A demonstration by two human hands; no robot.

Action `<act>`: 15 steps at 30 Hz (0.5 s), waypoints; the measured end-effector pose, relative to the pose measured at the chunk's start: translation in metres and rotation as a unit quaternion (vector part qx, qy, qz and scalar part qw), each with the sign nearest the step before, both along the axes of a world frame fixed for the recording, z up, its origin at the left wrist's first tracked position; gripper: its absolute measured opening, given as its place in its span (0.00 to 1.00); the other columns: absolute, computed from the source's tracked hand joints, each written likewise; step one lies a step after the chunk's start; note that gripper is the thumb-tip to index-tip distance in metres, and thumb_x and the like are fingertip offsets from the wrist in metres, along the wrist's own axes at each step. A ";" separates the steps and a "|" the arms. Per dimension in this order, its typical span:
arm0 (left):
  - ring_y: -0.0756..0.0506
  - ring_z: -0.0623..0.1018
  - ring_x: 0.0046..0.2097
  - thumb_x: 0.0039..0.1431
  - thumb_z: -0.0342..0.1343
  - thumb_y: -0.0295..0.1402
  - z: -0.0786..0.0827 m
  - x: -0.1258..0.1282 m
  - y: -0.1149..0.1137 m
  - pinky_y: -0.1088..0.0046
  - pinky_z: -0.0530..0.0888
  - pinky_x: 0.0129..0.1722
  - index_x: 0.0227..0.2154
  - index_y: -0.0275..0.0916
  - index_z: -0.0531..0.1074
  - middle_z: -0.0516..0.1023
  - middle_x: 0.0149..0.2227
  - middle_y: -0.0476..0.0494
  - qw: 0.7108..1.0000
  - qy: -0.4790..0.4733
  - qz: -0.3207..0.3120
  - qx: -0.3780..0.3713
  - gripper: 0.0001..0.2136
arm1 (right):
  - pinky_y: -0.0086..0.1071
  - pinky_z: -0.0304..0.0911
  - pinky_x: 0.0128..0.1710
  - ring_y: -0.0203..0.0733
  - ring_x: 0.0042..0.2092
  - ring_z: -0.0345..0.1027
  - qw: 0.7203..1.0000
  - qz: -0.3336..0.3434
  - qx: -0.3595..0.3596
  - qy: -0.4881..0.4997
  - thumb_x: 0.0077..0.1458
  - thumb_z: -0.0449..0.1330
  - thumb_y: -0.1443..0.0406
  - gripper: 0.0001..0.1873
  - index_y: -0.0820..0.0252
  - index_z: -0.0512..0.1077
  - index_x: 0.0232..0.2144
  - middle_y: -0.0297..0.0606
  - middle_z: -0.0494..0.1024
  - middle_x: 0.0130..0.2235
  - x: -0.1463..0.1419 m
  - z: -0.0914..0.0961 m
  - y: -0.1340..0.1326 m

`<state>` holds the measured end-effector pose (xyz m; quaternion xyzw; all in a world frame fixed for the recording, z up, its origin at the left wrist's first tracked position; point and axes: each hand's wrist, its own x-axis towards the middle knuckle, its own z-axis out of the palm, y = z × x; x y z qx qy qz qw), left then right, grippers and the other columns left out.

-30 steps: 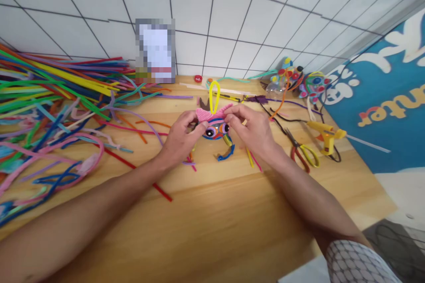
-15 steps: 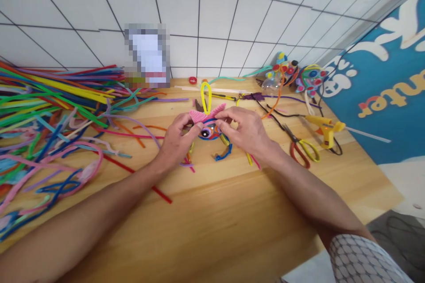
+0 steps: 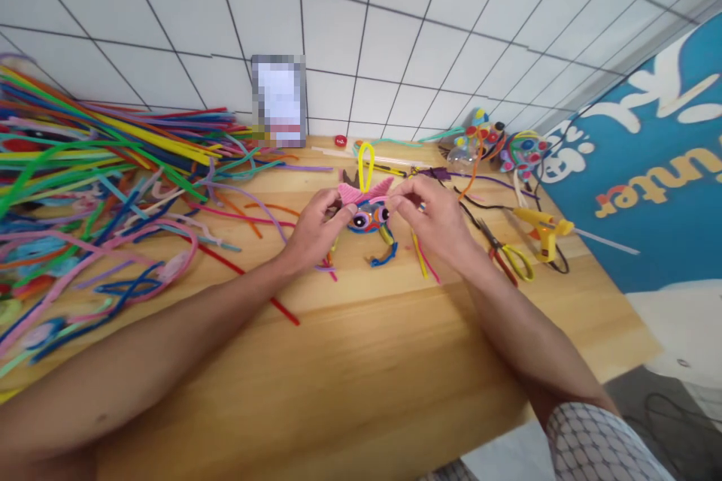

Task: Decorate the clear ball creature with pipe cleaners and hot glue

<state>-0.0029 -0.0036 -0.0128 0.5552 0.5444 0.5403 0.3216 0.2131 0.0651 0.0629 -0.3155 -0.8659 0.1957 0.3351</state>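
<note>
A small pipe-cleaner figure point(image 3: 369, 224) with two googly eyes, pink ears and a yellow loop point(image 3: 366, 167) on top is held upright in the middle of the table. My left hand point(image 3: 320, 229) grips its left side, thumb on the front near one eye. My right hand point(image 3: 433, 216) is closed in a pinch at the figure's upper right, on the end of a pink pipe cleaner point(image 3: 381, 198) that runs over the eyes. A curled blue pipe-cleaner limb point(image 3: 386, 258) hangs below. The right fingertips partly cover that pink end.
Loose pipe cleaners point(image 3: 113, 165) pile up on the left. A phone point(image 3: 280, 99) leans against the tiled wall. At right lie scissors point(image 3: 516, 263), a yellow glue gun point(image 3: 542, 229) and two decorated craft balls point(image 3: 523, 153). A red pipe cleaner point(image 3: 285, 312) lies in front.
My right hand has drawn slightly outward from the figure, uncovering its second eye and more of the pink pipe cleaner. My left hand keeps its hold. The whole view has shifted a little.
</note>
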 end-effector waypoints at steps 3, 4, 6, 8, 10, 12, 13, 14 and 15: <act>0.42 0.80 0.50 0.67 0.59 0.42 -0.003 0.000 0.002 0.63 0.77 0.52 0.45 0.40 0.78 0.81 0.48 0.41 1.000 -0.011 -0.003 0.003 0.13 | 0.31 0.61 0.35 0.37 0.34 0.70 0.999 0.002 -0.039 -0.024 0.66 0.61 0.66 0.07 0.57 0.77 0.34 0.32 0.80 0.33 0.017 0.004 -0.011; 0.42 0.80 0.49 0.67 0.59 0.43 -0.004 0.000 0.002 0.63 0.77 0.52 0.46 0.40 0.78 0.81 0.48 0.41 1.000 -0.015 -0.003 0.007 0.13 | 0.31 0.61 0.34 0.37 0.33 0.70 0.998 0.005 -0.048 -0.040 0.65 0.62 0.66 0.06 0.57 0.78 0.34 0.32 0.81 0.33 0.024 0.002 -0.017; 0.43 0.81 0.48 0.67 0.59 0.43 -0.004 0.000 0.002 0.64 0.77 0.52 0.47 0.41 0.79 0.81 0.48 0.42 1.000 -0.015 -0.007 0.015 0.13 | 0.30 0.61 0.33 0.37 0.33 0.71 0.996 0.003 -0.066 -0.067 0.63 0.63 0.65 0.05 0.57 0.79 0.36 0.33 0.82 0.33 0.040 -0.006 -0.028; 0.43 0.80 0.45 0.68 0.57 0.43 -0.004 -0.001 0.002 0.65 0.77 0.50 0.47 0.42 0.79 0.82 0.44 0.44 1.000 -0.002 -0.013 0.013 0.13 | 0.31 0.63 0.33 0.38 0.33 0.73 0.994 -0.024 -0.081 -0.071 0.62 0.63 0.63 0.06 0.57 0.80 0.37 0.35 0.83 0.35 0.062 -0.017 -0.038; 0.43 0.79 0.41 0.69 0.57 0.44 -0.003 -0.003 0.002 0.64 0.77 0.47 0.44 0.42 0.78 0.81 0.40 0.46 1.000 0.017 -0.021 0.006 0.13 | 0.32 0.65 0.34 0.39 0.33 0.74 0.991 -0.089 -0.088 -0.056 0.62 0.63 0.60 0.08 0.57 0.81 0.38 0.36 0.84 0.36 0.091 -0.028 -0.044; 0.42 0.78 0.41 0.69 0.56 0.46 -0.004 -0.005 0.003 0.63 0.76 0.48 0.42 0.42 0.78 0.81 0.39 0.45 0.999 0.026 -0.035 0.006 0.13 | 0.34 0.66 0.35 0.40 0.32 0.72 0.977 -0.187 -0.091 -0.036 0.61 0.64 0.55 0.12 0.57 0.80 0.36 0.35 0.83 0.33 0.127 -0.037 -0.046; 0.41 0.79 0.43 0.69 0.56 0.47 -0.006 -0.006 0.005 0.62 0.76 0.51 0.42 0.42 0.78 0.81 0.41 0.45 0.999 0.025 -0.045 0.008 0.14 | 0.34 0.66 0.35 0.40 0.30 0.71 0.966 -0.244 -0.085 -0.026 0.60 0.64 0.53 0.14 0.57 0.79 0.34 0.34 0.81 0.31 0.146 -0.040 -0.045; 0.40 0.79 0.46 0.69 0.56 0.47 -0.007 -0.007 0.006 0.61 0.76 0.54 0.44 0.42 0.78 0.82 0.43 0.44 0.998 0.020 -0.053 0.010 0.15 | 0.35 0.66 0.35 0.40 0.30 0.69 0.951 -0.297 -0.082 -0.022 0.59 0.64 0.52 0.15 0.57 0.78 0.33 0.34 0.79 0.29 0.166 -0.043 -0.044; 0.39 0.79 0.49 0.69 0.56 0.48 -0.009 -0.008 0.008 0.60 0.75 0.56 0.46 0.42 0.79 0.83 0.46 0.43 0.998 0.013 -0.060 0.010 0.16 | 0.37 0.67 0.36 0.41 0.31 0.69 0.932 -0.356 -0.070 -0.020 0.58 0.64 0.50 0.17 0.57 0.77 0.33 0.34 0.78 0.29 0.185 -0.046 -0.043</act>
